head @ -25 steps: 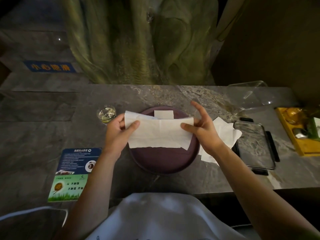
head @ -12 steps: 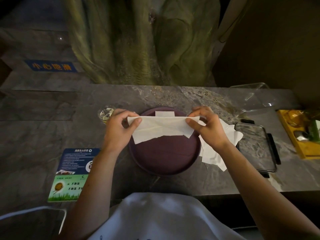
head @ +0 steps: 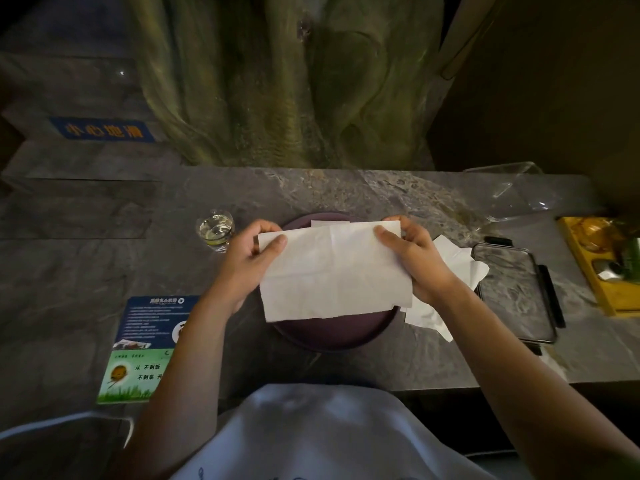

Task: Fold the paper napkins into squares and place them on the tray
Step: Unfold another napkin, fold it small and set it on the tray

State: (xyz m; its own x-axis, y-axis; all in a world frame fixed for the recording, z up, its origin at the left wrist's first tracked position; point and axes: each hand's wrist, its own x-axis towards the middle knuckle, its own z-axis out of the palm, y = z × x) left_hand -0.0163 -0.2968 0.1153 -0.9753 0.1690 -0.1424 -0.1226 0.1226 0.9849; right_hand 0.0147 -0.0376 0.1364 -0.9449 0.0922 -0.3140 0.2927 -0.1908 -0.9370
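While both hands hold it up over the round dark tray (head: 329,336), the white napkin (head: 332,271) hangs spread as a wide creased sheet, hiding most of the tray so that only the near rim shows below its lower edge. The left hand (head: 247,263) pinches the sheet's upper left corner with the thumb on the front, and the right hand (head: 417,263) pinches the upper right corner the same way, its fingers curled behind. A small folded napkin (head: 330,223) lies at the tray's far edge, peeking above the held sheet. Loose napkins (head: 453,268) lie on the stone table (head: 346,188) just right of the tray, beside a dark rectangular dish (head: 516,292). A glass (head: 214,230) of clear liquid stands near the left hand, and a printed card (head: 145,341) lies by the left forearm.
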